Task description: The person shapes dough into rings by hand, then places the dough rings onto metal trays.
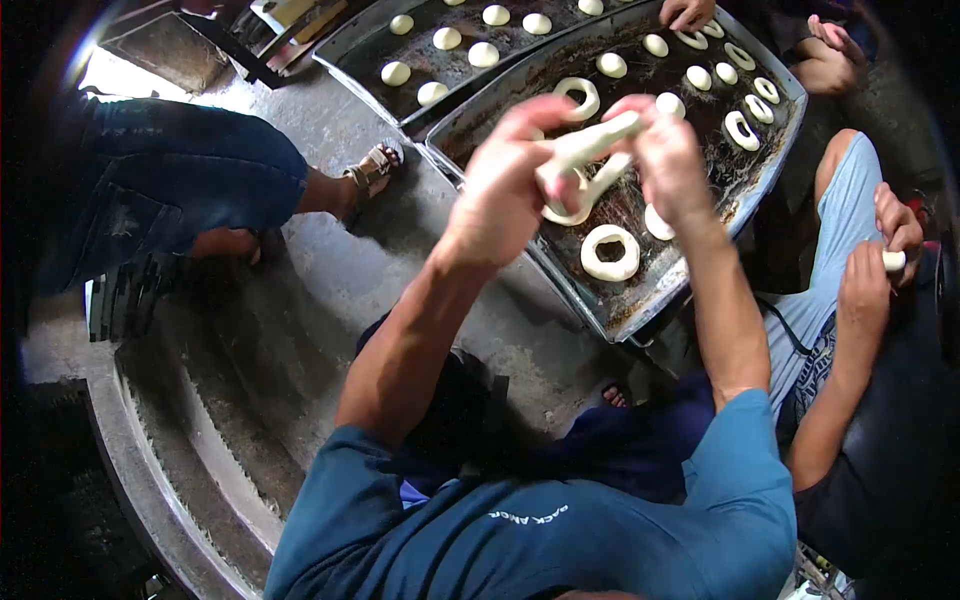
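My left hand and my right hand are raised over a dark metal baking tray, fingers curled. Between them they hold a pale dough ring, stretched into a long loop. Motion blurs the fingers and part of the dough. Just below, a finished-looking round dough ring lies flat on the tray near its front corner. Several other rings and small dough balls are spread over the same tray; my hands partly hide some of them.
A second tray with several dough balls adjoins at the back left. Another person's hand reaches over the far edge. At right, a seated person holds a dough piece. A sandaled foot stands at left, near curved steps.
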Demonstrator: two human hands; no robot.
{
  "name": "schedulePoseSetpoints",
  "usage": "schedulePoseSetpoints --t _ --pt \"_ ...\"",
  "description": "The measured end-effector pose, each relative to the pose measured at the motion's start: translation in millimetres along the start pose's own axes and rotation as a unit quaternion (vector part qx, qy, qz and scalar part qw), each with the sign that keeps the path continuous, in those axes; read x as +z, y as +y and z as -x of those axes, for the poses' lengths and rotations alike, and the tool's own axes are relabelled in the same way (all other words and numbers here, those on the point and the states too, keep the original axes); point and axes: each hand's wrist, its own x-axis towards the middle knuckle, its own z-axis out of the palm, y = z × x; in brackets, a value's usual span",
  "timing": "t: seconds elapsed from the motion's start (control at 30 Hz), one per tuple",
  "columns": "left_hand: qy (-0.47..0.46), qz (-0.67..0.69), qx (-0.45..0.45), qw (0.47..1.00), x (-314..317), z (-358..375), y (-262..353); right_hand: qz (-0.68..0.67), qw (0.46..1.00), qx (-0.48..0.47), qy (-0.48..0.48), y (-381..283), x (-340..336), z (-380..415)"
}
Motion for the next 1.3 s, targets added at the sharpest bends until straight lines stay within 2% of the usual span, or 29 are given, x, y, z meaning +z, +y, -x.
schedulePoseSetpoints --t 0.03,0.07,0.13,0.17,0.2,0.27,0.3,0.33,0.4,0.43,0.47,0.53,0.57,0.6,0.67,0.7,0.73,0.83,0.9,0.93,1.0,1.03,1.07,1.13,1.17,1.27,1.3 --pt "-0.032 -0.161 -0.070 0.984 2 2 -5 -0.056 0.997 0.008 0.054 -14 -8 -5" --pt "-0.056 -0.240 -0.086 0.965 9 2 -13 -0.145 0.986 0.013 0.076 -18 -2 0" --pt "-0.060 -0.199 0.003 0.978 2 5 -3 -0.174 0.979 0.093 -0.047 -11 4 17" --pt "0.005 -0.113 0.065 0.991 -2 2 3 -0.106 0.973 0.142 -0.149 -7 -3 22" --pt "0.044 0.034 0.080 0.995 -7 2 9 -0.059 0.957 0.210 -0.190 -19 -3 27" --pt "-0.054 -0.077 -0.003 0.996 -24 -1 19 0.025 0.977 0.171 -0.122 -29 -11 27" --pt "0.014 -0.233 -0.096 0.968 -17 1 13 0.012 0.984 0.143 -0.102 -33 -20 20" --pt "-0.015 -0.282 -0.129 0.950 -8 6 8 0.008 0.985 0.154 -0.083 -37 -23 16" --pt "-0.098 -0.196 -0.129 0.967 -14 2 -6 0.062 0.978 0.159 -0.123 -37 -23 8" --pt "-0.123 -0.106 -0.046 0.986 -26 -3 -19 0.075 0.978 0.152 -0.119 -36 -18 6" --pt "-0.089 -0.045 -0.045 0.994 -23 -6 -17 0.097 0.975 0.140 -0.141 -35 -20 0" --pt "-0.047 -0.214 -0.037 0.975 -24 -11 -3 0.199 0.959 0.163 -0.121 -39 -20 -15" --pt "0.058 -0.384 -0.001 0.922 -38 -13 -11 0.253 0.950 0.148 -0.111 -33 -24 -25" --pt "0.118 -0.506 0.084 0.851 -46 -15 -10 0.326 0.933 0.122 -0.090 -29 -23 -33" --pt "0.105 -0.525 0.137 0.833 -52 -10 -1 0.407 0.895 0.156 -0.093 -15 -29 -53" --pt "0.109 -0.503 0.134 0.847 -47 -6 7 0.423 0.884 0.178 -0.094 0 -36 -61" --pt "0.104 -0.501 0.158 0.844 -52 -7 9 0.413 0.879 0.215 -0.107 13 -44 -70" --pt "0.111 -0.509 0.177 0.835 -55 -3 18 0.406 0.878 0.249 -0.033 32 -46 -80" --pt "0.139 -0.428 0.172 0.876 -54 -2 25 0.390 0.882 0.264 0.019 44 -49 -85" --pt "0.146 -0.441 0.193 0.864 -55 -2 27 0.402 0.872 0.275 0.039 51 -51 -89" --pt "0.171 -0.447 0.183 0.859 -56 -2 30 0.403 0.862 0.303 0.051 70 -68 -95" --pt "0.179 -0.447 0.170 0.860 -55 -2 31 0.403 0.862 0.307 0.012 82 -85 -99" --pt "0.176 -0.446 0.171 0.861 -56 -5 30 0.405 0.861 0.307 0.016 78 -83 -99" --pt "0.171 -0.437 0.180 0.865 -58 -4 26 0.468 0.846 0.246 0.067 73 -78 -93" --pt "0.177 -0.444 0.183 0.859 -55 -3 27 0.503 0.821 0.264 0.045 60 -73 -92" --pt "0.163 -0.411 0.178 0.879 -55 -6 24 0.606 0.758 0.239 0.032 44 -87 -67" --pt "0.161 -0.398 0.161 0.889 -55 -7 24 0.589 0.764 0.263 -0.012 37 -90 -56"
